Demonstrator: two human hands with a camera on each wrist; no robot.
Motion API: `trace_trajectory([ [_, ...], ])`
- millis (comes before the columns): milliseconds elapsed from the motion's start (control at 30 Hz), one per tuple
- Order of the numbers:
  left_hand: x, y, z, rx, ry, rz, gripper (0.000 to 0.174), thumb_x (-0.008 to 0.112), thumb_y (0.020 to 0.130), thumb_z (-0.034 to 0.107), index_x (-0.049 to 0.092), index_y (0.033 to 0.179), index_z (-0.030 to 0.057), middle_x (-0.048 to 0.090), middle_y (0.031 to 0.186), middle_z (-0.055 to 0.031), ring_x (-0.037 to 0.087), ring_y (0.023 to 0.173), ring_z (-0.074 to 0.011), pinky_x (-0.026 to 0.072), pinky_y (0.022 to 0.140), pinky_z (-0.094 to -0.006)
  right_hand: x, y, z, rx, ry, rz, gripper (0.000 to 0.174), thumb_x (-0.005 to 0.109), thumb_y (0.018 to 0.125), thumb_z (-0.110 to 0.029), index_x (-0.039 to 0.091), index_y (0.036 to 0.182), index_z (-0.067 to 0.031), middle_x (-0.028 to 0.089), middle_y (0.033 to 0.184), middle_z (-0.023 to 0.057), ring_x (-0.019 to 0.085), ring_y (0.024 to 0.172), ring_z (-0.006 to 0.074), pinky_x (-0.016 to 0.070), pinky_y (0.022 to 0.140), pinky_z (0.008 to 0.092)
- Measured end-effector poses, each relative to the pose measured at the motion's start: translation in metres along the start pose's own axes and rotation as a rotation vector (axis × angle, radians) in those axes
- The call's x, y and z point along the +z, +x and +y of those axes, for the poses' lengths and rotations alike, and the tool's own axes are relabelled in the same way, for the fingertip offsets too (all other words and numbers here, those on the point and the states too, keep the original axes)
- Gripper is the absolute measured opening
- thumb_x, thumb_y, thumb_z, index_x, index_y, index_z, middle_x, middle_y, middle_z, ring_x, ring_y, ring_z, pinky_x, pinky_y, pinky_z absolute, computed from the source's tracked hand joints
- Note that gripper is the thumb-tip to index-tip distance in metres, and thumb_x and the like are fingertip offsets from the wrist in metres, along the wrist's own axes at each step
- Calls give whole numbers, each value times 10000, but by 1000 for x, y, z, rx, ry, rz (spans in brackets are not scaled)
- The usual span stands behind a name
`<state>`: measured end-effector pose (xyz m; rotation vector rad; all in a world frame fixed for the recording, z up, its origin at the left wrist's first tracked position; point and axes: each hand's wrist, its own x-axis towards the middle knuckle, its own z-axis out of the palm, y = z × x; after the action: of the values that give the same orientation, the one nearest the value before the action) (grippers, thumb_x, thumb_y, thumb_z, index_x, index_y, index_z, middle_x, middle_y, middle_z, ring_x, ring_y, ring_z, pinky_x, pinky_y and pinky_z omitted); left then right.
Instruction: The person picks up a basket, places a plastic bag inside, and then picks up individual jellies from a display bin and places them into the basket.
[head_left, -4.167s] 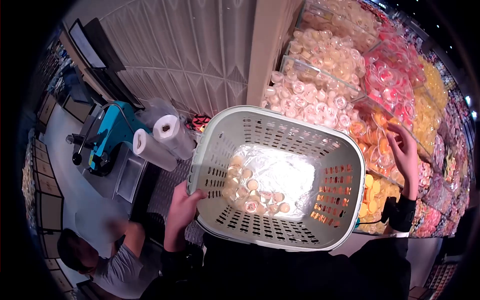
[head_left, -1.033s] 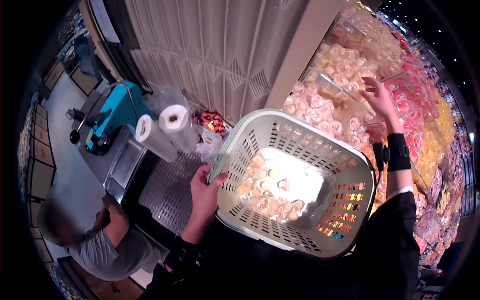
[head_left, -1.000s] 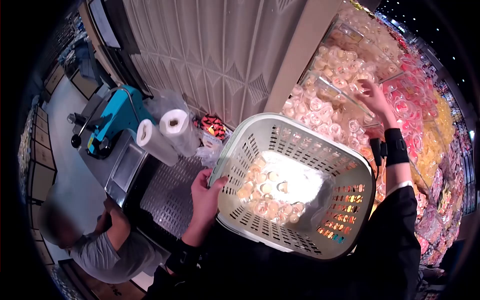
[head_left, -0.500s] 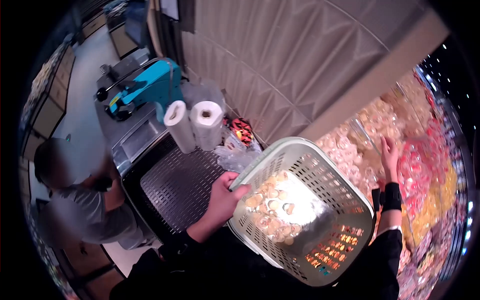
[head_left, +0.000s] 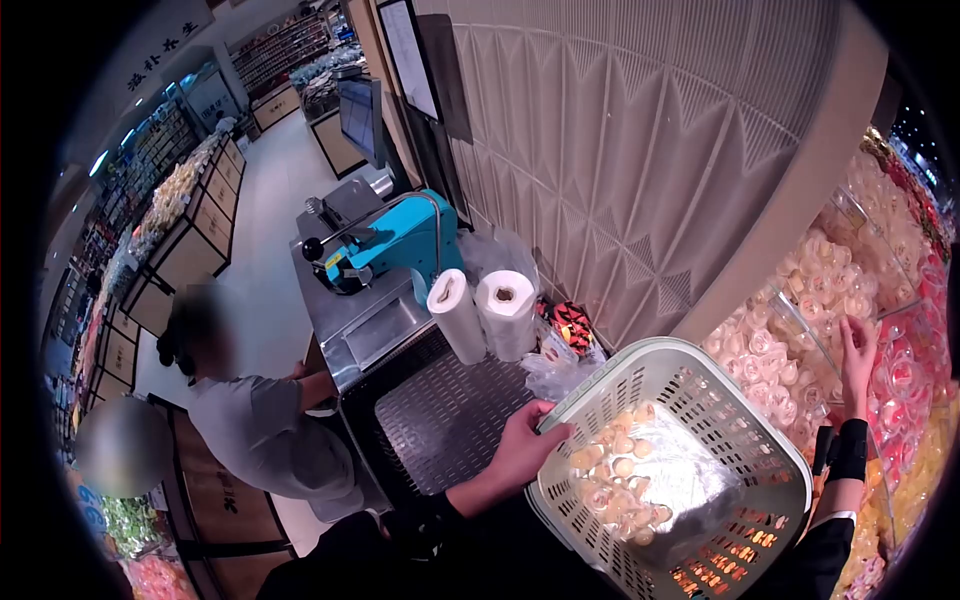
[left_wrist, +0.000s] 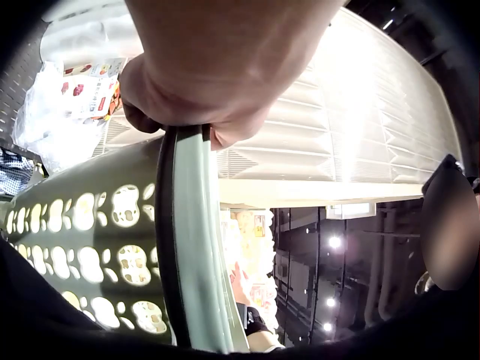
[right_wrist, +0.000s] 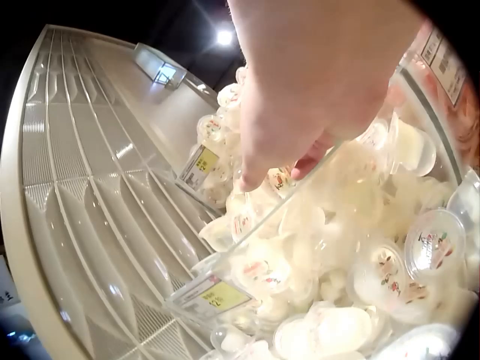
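My left hand (head_left: 530, 445) grips the near-left rim of a pale green basket (head_left: 672, 350); in the left wrist view its fingers curl over that rim (left_wrist: 196, 247). Small pale cups (head_left: 612, 480) lie in the basket's left part. My right hand (head_left: 857, 365) is over bins of wrapped cups (head_left: 762, 370) at the right. From the right wrist, this hand (right_wrist: 322, 90) points downward, thumb and a finger apart at pale jelly cups (right_wrist: 360, 195) beside a clear divider (right_wrist: 285, 199). A printed cup shows between the fingertips; whether they touch it, I cannot tell.
Left of the basket stand a black perforated tray (head_left: 430, 420), two plastic bag rolls (head_left: 507, 300) and a teal machine (head_left: 400, 240) on a metal counter. A person in grey (head_left: 265, 430) is beside it. A ribbed wall (head_left: 620, 150) rises behind.
The head view has swung left, showing more aisle and counter. My right hand has gone from above orange cups to the pale ones. My left hand still holds the rim.
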<state>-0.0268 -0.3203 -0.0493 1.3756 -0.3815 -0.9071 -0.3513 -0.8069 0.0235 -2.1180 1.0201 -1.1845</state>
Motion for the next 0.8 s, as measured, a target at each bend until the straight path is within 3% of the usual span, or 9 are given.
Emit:
trace_trajectory([
  [233, 4, 0, 0, 95, -28, 14, 218, 674, 809, 69, 564, 981, -5, 636, 907, -59, 600, 792, -98, 497, 693, -250, -10, -5, -11, 137, 223, 134, 328, 619, 924, -249, 605, 1146, -7, 612, 1073, 18, 552, 984, 90, 443, 806, 249],
  [300, 4, -2, 7, -34, -29, -18, 251, 673, 800, 39, 555, 1010, -33, 642, 945, -88, 599, 854, -115, 493, 744, -260, -14, -4, -16, 102, 240, 118, 318, 627, 921, -246, 610, 1144, -19, 601, 1021, -11, 526, 894, 45, 433, 747, 232],
  [367, 5, -1, 4, -21, -61, -18, 262, 674, 790, 49, 553, 1005, -37, 645, 933, -93, 601, 850, -119, 484, 745, -256, -28, 3, -22, 112, 249, 81, 287, 624, 923, -231, 613, 1126, -29, 596, 983, -26, 508, 851, 28, 409, 720, 207],
  [433, 4, 0, 2, -15, -109, -35, 275, 676, 784, 61, 548, 1004, -44, 644, 938, -98, 601, 854, -120, 476, 757, -255, -22, -12, -87, 85, 284, 115, 258, 606, 933, -217, 611, 1112, -31, 599, 958, -30, 510, 827, 29, 395, 711, 195],
  [500, 3, 0, 0, -1, -122, -45, 282, 679, 779, 62, 546, 1002, -49, 643, 938, -101, 600, 859, -121, 471, 770, -257, -30, -22, -143, 23, 221, -79, 255, 583, 945, -213, 602, 1109, -19, 601, 948, -28, 515, 832, 27, 407, 726, 209],
  [567, 3, 1, -3, 61, -84, -33, 233, 647, 807, 31, 539, 1003, -31, 651, 897, -91, 611, 783, -110, 486, 697, -252, -37, -40, -190, 41, 234, -130, 273, 593, 931, -214, 595, 1107, -5, 608, 948, -5, 537, 839, 56, 424, 740, 224],
  [633, 1, 1, -2, 39, -106, -37, 263, 661, 794, 44, 543, 1011, -45, 646, 921, -99, 604, 826, -116, 479, 736, -256, -37, -63, -230, -17, 262, -467, 296, 633, 893, -204, 590, 1101, 3, 633, 987, 47, 586, 912, 111, 468, 777, 247],
  [767, 2, 1, -3, 37, -135, -55, 295, 672, 786, 56, 546, 1025, -63, 639, 948, -110, 598, 865, -127, 473, 772, -261, -1, -108, -299, 142, 262, -1064, 352, 695, 824, -112, 597, 1139, 10, 635, 1153, 141, 621, 1040, 210, 513, 853, 321],
  [800, 2, 0, -3, 29, -133, -60, 295, 672, 786, 56, 546, 1025, -63, 639, 948, -110, 598, 865, -127, 473, 772, -261, 13, -116, -303, 42, 118, -1148, 352, 693, 829, -114, 603, 1151, -2, 637, 1156, 136, 624, 1038, 210, 512, 853, 318],
])
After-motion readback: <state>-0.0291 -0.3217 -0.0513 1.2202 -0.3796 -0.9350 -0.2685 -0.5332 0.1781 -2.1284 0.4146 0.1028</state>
